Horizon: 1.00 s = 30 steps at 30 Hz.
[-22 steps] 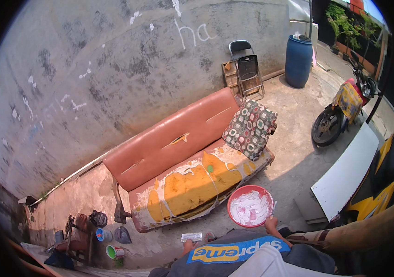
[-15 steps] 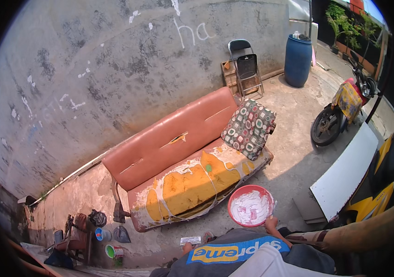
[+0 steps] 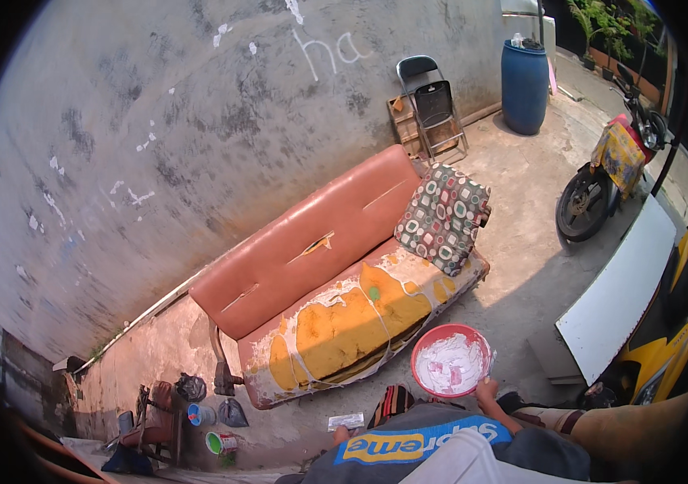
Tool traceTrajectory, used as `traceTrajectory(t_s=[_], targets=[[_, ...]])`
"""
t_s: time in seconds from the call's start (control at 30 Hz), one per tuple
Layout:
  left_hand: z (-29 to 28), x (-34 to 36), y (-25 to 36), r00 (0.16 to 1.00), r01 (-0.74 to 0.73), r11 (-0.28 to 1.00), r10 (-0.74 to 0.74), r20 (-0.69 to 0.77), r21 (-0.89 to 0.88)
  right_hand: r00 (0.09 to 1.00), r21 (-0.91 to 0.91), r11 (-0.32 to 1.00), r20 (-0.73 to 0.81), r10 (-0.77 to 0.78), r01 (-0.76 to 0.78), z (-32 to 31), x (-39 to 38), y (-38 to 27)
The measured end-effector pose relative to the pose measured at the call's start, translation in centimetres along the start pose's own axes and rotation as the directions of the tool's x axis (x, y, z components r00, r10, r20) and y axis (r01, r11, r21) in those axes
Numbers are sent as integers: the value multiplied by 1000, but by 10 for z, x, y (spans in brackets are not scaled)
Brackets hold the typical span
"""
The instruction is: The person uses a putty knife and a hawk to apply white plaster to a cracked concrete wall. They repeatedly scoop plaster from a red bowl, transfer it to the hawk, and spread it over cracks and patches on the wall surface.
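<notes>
My left hand [image 3: 340,436] is low at the middle, closed on a flat silvery strip-shaped tool [image 3: 346,421], mostly behind my dark shirt [image 3: 392,452]. My right hand [image 3: 487,389] is closed at the right rim of a red basin [image 3: 415,355] holding pinkish-white paste; whether it grips the rim or the small silvery piece there I cannot tell. A striped cloth-like thing [image 3: 392,403] lies left of the basin. Behind them stands a brown sofa [image 3: 271,286] with torn seat, exposed yellow foam and a patterned cushion [image 3: 441,218].
A blue drum [image 3: 523,89], folding chair [image 3: 432,109] and motorbike [image 3: 618,169] stand behind. At right lean a white board [image 3: 618,286] and another yellow-black motorbike [image 3: 667,355]. Several small pails [image 3: 219,444], a bag [image 3: 235,415] and a broken chair [image 3: 146,419] are at lower left.
The view has shifted slightly, so the sofa and basin sit farther right. The striped thing has come into sight beside the basin. Both hands keep about the same hold.
</notes>
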<state>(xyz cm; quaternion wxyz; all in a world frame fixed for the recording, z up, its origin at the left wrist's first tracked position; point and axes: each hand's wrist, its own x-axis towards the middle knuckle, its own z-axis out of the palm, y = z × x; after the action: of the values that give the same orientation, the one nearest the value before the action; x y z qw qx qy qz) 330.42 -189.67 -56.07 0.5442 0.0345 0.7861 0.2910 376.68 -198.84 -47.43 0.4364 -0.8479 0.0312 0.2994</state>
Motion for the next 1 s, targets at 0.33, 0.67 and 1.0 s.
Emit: traceTrajectory(t_s=[0.33, 0.67, 1.0], targets=[[73, -3, 74, 991, 99, 988, -108, -75, -122, 996, -53, 998, -82, 22, -26, 29, 99, 68], [363, -81, 236, 917, -215, 927, 83, 390, 308, 938, 388, 916, -271, 217, -100, -23, 174, -55], [516, -149, 263, 793, -419, 811, 108, 599, 408, 795, 726, 677, -334, 506, -126, -84, 250, -77]])
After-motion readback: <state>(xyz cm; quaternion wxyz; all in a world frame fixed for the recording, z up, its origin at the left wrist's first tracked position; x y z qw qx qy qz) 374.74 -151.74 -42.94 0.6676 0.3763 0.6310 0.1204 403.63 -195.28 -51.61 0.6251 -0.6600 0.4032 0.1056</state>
